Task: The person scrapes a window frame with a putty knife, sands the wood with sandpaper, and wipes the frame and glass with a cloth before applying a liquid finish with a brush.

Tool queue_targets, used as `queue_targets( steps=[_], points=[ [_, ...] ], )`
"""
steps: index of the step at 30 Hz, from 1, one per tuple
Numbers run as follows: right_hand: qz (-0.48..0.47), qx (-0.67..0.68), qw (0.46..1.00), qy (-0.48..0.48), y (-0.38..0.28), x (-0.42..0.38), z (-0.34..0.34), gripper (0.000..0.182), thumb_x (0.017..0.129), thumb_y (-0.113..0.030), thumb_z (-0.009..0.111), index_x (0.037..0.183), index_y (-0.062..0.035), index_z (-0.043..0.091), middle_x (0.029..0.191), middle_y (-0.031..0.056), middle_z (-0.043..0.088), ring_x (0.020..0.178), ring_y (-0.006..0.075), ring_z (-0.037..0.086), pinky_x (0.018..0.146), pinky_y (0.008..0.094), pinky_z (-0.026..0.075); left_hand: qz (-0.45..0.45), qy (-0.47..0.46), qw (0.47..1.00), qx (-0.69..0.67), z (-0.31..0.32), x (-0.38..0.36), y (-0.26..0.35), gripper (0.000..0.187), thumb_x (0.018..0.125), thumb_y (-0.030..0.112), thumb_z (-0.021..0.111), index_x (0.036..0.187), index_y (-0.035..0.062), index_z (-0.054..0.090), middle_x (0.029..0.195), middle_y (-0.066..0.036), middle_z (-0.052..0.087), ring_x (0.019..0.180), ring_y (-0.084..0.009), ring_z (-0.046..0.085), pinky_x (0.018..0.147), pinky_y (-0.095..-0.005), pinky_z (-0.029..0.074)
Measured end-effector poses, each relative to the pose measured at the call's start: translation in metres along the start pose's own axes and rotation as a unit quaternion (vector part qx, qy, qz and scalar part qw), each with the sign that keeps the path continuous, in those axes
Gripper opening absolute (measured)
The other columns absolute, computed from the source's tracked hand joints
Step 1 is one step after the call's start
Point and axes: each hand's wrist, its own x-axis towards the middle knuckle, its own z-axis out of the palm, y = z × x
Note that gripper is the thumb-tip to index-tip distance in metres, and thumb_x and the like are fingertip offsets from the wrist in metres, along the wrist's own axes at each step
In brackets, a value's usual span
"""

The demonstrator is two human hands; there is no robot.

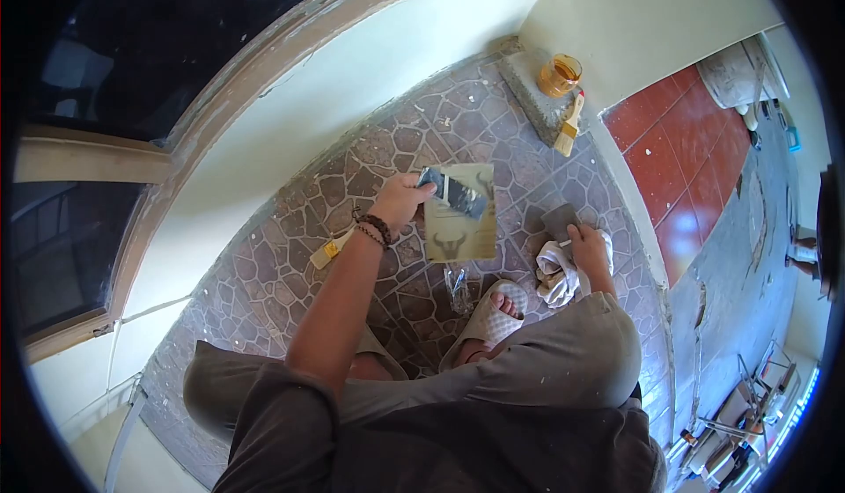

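A dark, flat strip (464,197) with a pale band across it is gripped at one end, slanting over the upper half of a yellowish sheet (462,242) printed with horned skulls. Well to the right, a small grey square piece (556,220) is held by its edge. Just below it, a whitish cloth (554,275) lies bunched in loose folds.

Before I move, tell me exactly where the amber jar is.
The amber jar is at the head view's upper right, on the grey concrete block, beside a paintbrush.
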Motion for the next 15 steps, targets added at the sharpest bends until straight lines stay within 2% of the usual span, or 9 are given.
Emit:
queue_targets(
  steps=[2, 3, 4, 5, 6, 7, 10, 12, 15],
  points=[
    [0.029, 0.008, 0.999, 0.022, 0.001, -0.005, -0.009, 0.034, 0.093, -0.034, 0.058, 0.101, -0.0014, 0.067, 0.088, 0.0191, 0.069, 0.083, 0.0442, 0.063, 0.08, 0.0549, 0.048, 0.012, -0.042, 0.992, -0.119, 0.017, 0.014, -0.01, 0.022, 0.098, 0.018, 0.056, 0.104, -0.0005, 0.066, 0.09, -0.007, 0.07, 0.08, -0.0183, 0.068, 0.071, -0.0338, 0.055],
    [0.02, 0.001, 0.987, 0.157, -0.005, -0.006, -0.009, 0.03, 0.092, -0.03, 0.059, 0.102, -0.0018, 0.068, 0.09, 0.0181, 0.069, 0.084, 0.0413, 0.064, 0.079, 0.0518, 0.049, 0.012, -0.046, 0.992, -0.121, 0.028, 0.023, -0.015, 0.022, 0.098, 0.018, 0.056, 0.104, -0.0005, 0.066, 0.09, -0.007, 0.07, 0.08, -0.0183, 0.068, 0.071, -0.0338, 0.055],
    [0.009, -0.007, 0.957, 0.289, -0.016, -0.008, -0.011, 0.027, 0.092, -0.026, 0.061, 0.102, -0.0023, 0.068, 0.092, 0.0171, 0.069, 0.084, 0.0384, 0.065, 0.077, 0.0487, 0.051, -0.003, -0.024, 1.0, -0.016, 0.041, 0.027, -0.016, 0.022, 0.099, 0.018, 0.055, 0.103, -0.0007, 0.066, 0.089, -0.009, 0.07, 0.077, -0.0186, 0.068, 0.068, -0.0337, 0.055],
    [0.012, -0.008, 0.957, 0.289, -0.034, -0.007, -0.017, 0.027, 0.092, -0.026, 0.061, 0.102, -0.0023, 0.068, 0.092, 0.0171, 0.069, 0.084, 0.0384, 0.065, 0.077, 0.0487, 0.051, -0.018, -0.003, 0.996, 0.09, 0.048, 0.032, -0.017, 0.023, 0.099, 0.019, 0.054, 0.101, -0.0009, 0.066, 0.087, -0.01, 0.07, 0.075, -0.0189, 0.068, 0.065, -0.0336, 0.055],
    [-0.015, 0.114, 0.968, 0.223, -0.058, -0.005, -0.028, 0.021, 0.089, -0.018, 0.063, 0.103, -0.0025, 0.068, 0.095, 0.0167, 0.068, 0.086, 0.0353, 0.066, 0.076, 0.0447, 0.052, 0.153, 0.086, 0.883, 0.435, 0.047, 0.041, -0.026, 0.025, 0.1, 0.02, 0.053, 0.099, -0.0013, 0.066, 0.085, -0.012, 0.071, 0.068, -0.019, 0.068, 0.058, -0.0327, 0.054],
    [-0.044, 0.236, 0.959, 0.154, -0.082, -0.006, -0.039, 0.019, 0.087, -0.011, 0.065, 0.104, -0.0027, 0.068, 0.099, 0.0163, 0.068, 0.087, 0.0323, 0.067, 0.075, 0.0408, 0.053, 0.152, 0.086, 0.883, 0.435, 0.05, 0.037, -0.022, 0.025, 0.1, 0.02, 0.053, 0.099, -0.0013, 0.066, 0.085, -0.012, 0.071, 0.068, -0.019, 0.068, 0.058, -0.0327, 0.054],
    [-0.265, 0.232, 0.935, 0.039, -0.138, 0.007, -0.061, 0.034, 0.075, 0.006, 0.071, 0.108, -0.0031, 0.067, 0.107, 0.0155, 0.065, 0.099, 0.0307, 0.066, 0.081, 0.0364, 0.053, 0.09, 0.058, 0.991, 0.083, 0.047, 0.027, 0.006, 0.024, 0.098, 0.018, 0.055, 0.095, -0.0018, 0.067, 0.081, -0.007, 0.07, 0.069, -0.0154, 0.067, 0.062, -0.0291, 0.054],
    [-0.359, 0.23, 0.904, -0.03, -0.182, 0.009, -0.078, 0.048, 0.073, 0.003, 0.075, 0.119, -0.0051, 0.063, 0.122, 0.0174, 0.059, 0.111, 0.0349, 0.06, 0.093, 0.0391, 0.049, 0.105, -0.01, 0.994, 0.033, 0.043, 0.007, 0.039, 0.022, 0.097, 0.018, 0.056, 0.092, -0.0011, 0.066, 0.082, -0.008, 0.07, 0.068, -0.0165, 0.067, 0.062, -0.0297, 0.054],
    [-0.411, 0.281, 0.854, -0.153, -0.213, 0.016, -0.085, 0.056, 0.071, 0.0, 0.08, 0.123, -0.0046, 0.061, 0.124, 0.0167, 0.057, 0.112, 0.0318, 0.061, 0.094, 0.0382, 0.05, 0.096, -0.119, 0.985, -0.086, 0.031, -0.013, 0.075, 0.015, 0.097, 0.015, 0.057, 0.097, 0.0011, 0.064, 0.087, -0.006, 0.069, 0.073, -0.016, 0.067, 0.066, -0.0304, 0.056]
  ],
)
